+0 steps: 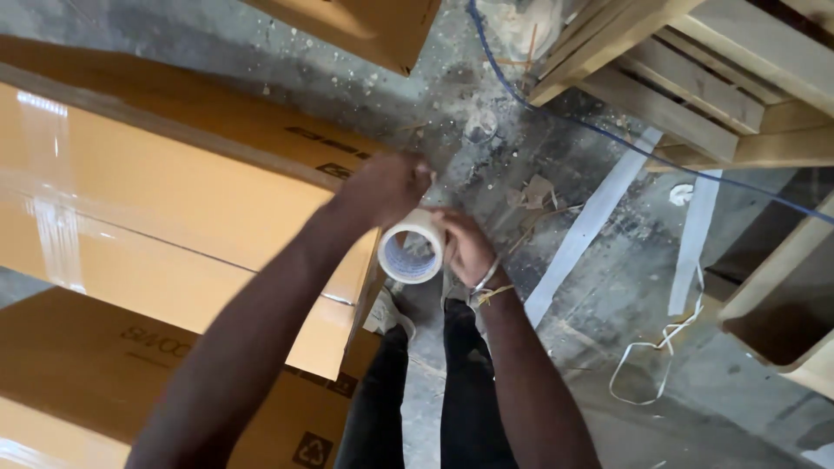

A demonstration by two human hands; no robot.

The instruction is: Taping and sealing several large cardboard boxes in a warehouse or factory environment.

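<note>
Two forearms reach out from the lower edge of the view and meet over one roll of clear packing tape (pixel 412 250), held in the air above the concrete floor (pixel 608 347), just off the right-hand corner of the upper cardboard box (pixel 174 208). Right hand (pixel 466 247) is clamped on the roll's right side, fingers curled round its rim. Left hand (pixel 387 187) sits on the roll's top edge with fingers bunched together; whether they pinch the tape end cannot be told.

Below the roll stand two legs in black trousers (pixel 434 391) and one pale shoe (pixel 387 314).

Three brown cardboard boxes show: the upper one at the left, glossy tape running down its face; a lower box (pixel 104 382) beneath it, with a black square recycling mark near its lower right corner and dark lettering on its face; a third box (pixel 356 26) at the top edge.

Dark printed marks lie along the upper box's far edge.

One wooden pallet (pixel 695 78) fills the top right corner. One blue cable (pixel 608 130) crosses the floor beside it, and two white strips (pixel 591 221) and one loose white strap (pixel 660 343) lie nearby.
</note>
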